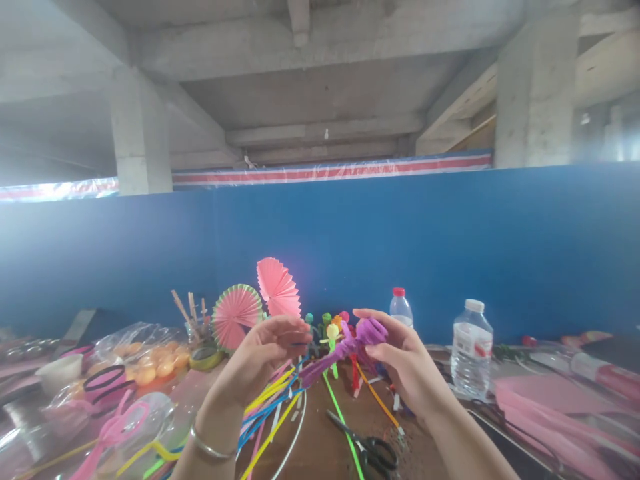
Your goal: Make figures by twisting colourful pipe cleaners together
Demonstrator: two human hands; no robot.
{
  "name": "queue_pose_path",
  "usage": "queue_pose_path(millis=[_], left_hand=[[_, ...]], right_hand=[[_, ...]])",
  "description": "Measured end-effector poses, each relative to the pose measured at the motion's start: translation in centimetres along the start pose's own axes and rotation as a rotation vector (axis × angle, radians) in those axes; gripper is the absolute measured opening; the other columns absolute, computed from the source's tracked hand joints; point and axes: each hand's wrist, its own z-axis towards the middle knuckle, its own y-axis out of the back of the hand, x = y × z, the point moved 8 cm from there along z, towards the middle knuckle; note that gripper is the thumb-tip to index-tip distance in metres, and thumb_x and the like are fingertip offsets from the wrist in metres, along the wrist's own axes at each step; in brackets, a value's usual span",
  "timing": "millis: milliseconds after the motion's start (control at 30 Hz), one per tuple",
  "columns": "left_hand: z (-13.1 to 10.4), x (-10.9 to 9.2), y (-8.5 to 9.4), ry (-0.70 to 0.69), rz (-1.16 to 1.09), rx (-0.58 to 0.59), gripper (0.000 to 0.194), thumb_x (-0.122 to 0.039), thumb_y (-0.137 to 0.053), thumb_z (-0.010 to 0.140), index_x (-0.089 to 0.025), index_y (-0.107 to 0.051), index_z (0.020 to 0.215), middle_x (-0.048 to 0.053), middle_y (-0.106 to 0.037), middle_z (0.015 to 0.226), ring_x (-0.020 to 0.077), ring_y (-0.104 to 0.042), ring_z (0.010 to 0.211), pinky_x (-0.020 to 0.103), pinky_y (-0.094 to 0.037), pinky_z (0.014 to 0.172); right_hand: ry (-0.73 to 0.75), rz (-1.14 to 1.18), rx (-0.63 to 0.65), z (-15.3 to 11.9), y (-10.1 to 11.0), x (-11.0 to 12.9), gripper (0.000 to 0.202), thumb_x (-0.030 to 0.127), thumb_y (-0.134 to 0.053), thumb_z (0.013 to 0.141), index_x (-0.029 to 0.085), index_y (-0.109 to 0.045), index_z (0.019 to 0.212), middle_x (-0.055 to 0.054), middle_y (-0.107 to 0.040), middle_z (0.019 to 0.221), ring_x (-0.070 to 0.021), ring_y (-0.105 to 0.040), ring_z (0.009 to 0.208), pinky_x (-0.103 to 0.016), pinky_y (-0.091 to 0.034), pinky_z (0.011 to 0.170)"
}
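My right hand (pixel 407 360) grips a purple pipe-cleaner figure (pixel 350 347) by its round, coiled end, between thumb and fingers. The figure tilts, its long strands slanting down to the left toward my left hand (pixel 273 350). That hand is raised with loosely curled fingers beside the strands; I see nothing held in it. Beneath it lie loose yellow, blue, white and pink pipe cleaners (pixel 270 400). Behind the purple figure stand several small coloured pipe-cleaner figures, among them a yellow-green one (pixel 333 340). Black-handled scissors (pixel 375 453) rest on the brown table (pixel 320 440) below my hands.
Pink pleated paper fans (pixel 237 316) stand at the back, beside a cup of sticks (pixel 194 327). Left are bagged orange balls (pixel 155 363) and a pink ribbon loop (pixel 117 427). A water bottle (pixel 471 353) and pink sheets (pixel 545 413) lie right. A blue partition (pixel 350 240) closes the back.
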Motion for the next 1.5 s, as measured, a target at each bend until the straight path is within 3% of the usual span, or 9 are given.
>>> queue_pose_path(millis=[67, 167, 267, 400, 500, 700, 933, 1300, 1500], left_hand=[[0.1, 0.5, -0.1, 0.072, 0.120, 0.019, 0.023, -0.013, -0.059, 0.068, -0.018, -0.063, 0.090, 0.007, -0.065, 0.094, 0.0196, -0.060, 0.086, 0.033, -0.046, 0.079], [0.2, 1.3, -2.9, 0.103, 0.355, 0.152, 0.025, -0.013, -0.064, 0.064, -0.014, -0.064, 0.089, 0.007, -0.067, 0.087, 0.0188, -0.060, 0.082, 0.029, -0.046, 0.075], [0.7, 1.5, -4.1, 0.054, 0.420, 0.033, 0.014, -0.011, -0.056, 0.068, -0.013, -0.065, 0.079, 0.004, -0.066, 0.072, 0.0164, -0.061, 0.069, 0.027, -0.048, 0.064], [1.0, 1.6, -3.8, -0.008, 0.319, -0.216, 0.016, -0.007, -0.051, 0.066, -0.013, -0.063, 0.074, 0.001, -0.064, 0.063, 0.0138, -0.060, 0.060, 0.025, -0.048, 0.059], [0.8, 1.4, -3.8, -0.034, 0.276, -0.286, 0.022, -0.003, -0.049, 0.061, -0.012, -0.064, 0.075, 0.002, -0.065, 0.063, 0.0134, -0.059, 0.057, 0.024, -0.048, 0.056], [0.8, 1.5, -4.9, 0.004, 0.205, -0.103, 0.033, -0.006, -0.059, 0.058, -0.012, -0.063, 0.090, 0.007, -0.068, 0.077, 0.0193, -0.062, 0.072, 0.029, -0.049, 0.066], [0.8, 1.7, -2.9, -0.070, 0.169, -0.271, 0.021, -0.017, -0.071, 0.059, -0.012, -0.063, 0.078, 0.005, -0.066, 0.071, 0.0152, -0.060, 0.067, 0.025, -0.047, 0.065], [1.2, 3.1, -3.7, 0.045, 0.012, -0.154, 0.031, -0.010, -0.076, 0.049, -0.015, -0.058, 0.073, 0.000, -0.065, 0.064, 0.0111, -0.059, 0.057, 0.020, -0.046, 0.057], [1.0, 3.3, -3.6, 0.015, 0.027, -0.209, 0.030, -0.013, -0.077, 0.049, -0.012, -0.061, 0.073, 0.002, -0.065, 0.064, 0.0129, -0.060, 0.060, 0.021, -0.046, 0.057]], right_hand=[[-0.028, -0.053, 0.025, 0.0, -0.1, -0.1, 0.041, 0.011, -0.054, 0.063, 0.019, -0.059, 0.104, -0.002, -0.062, 0.085, -0.0162, -0.058, 0.075, -0.027, -0.047, 0.064], [-0.054, -0.143, 0.039, 0.1, -0.5, -0.5, 0.043, 0.012, -0.057, 0.062, 0.020, -0.058, 0.104, -0.003, -0.063, 0.087, -0.0176, -0.060, 0.075, -0.027, -0.048, 0.061], [-0.021, -0.114, 0.029, 0.5, -0.7, -0.8, 0.050, 0.014, -0.059, 0.064, 0.024, -0.049, 0.113, -0.003, -0.063, 0.094, -0.0184, -0.060, 0.083, -0.030, -0.049, 0.069], [0.012, -0.120, -0.022, 0.6, -0.6, -0.7, 0.038, 0.021, -0.061, 0.068, 0.022, -0.050, 0.105, -0.006, -0.063, 0.094, -0.0199, -0.061, 0.085, -0.033, -0.049, 0.072], [0.042, -0.178, -0.026, 0.3, -1.0, -0.3, 0.026, 0.021, -0.064, 0.067, 0.019, -0.056, 0.091, -0.006, -0.065, 0.088, -0.0207, -0.062, 0.080, -0.033, -0.050, 0.070], [0.093, -0.116, -0.160, 0.2, -0.6, -0.3, 0.031, 0.018, -0.063, 0.067, 0.021, -0.053, 0.097, -0.005, -0.063, 0.091, -0.0195, -0.061, 0.082, -0.032, -0.050, 0.073], [0.022, -0.185, -0.141, 0.4, -0.2, -1.8, 0.021, 0.036, -0.055, 0.074, 0.017, -0.059, 0.081, -0.003, -0.061, 0.069, -0.0156, -0.058, 0.062, -0.026, -0.047, 0.054], [0.103, -0.585, -0.143, -0.1, -0.6, -0.4, 0.020, 0.033, -0.049, 0.079, 0.018, -0.062, 0.073, -0.002, -0.062, 0.061, -0.0150, -0.055, 0.054, -0.023, -0.040, 0.050], [0.211, -0.733, -0.115, -0.6, -1.0, 0.8, 0.018, 0.020, -0.045, 0.081, 0.020, -0.062, 0.078, -0.001, -0.066, 0.070, -0.0146, -0.059, 0.062, -0.022, -0.042, 0.057]])
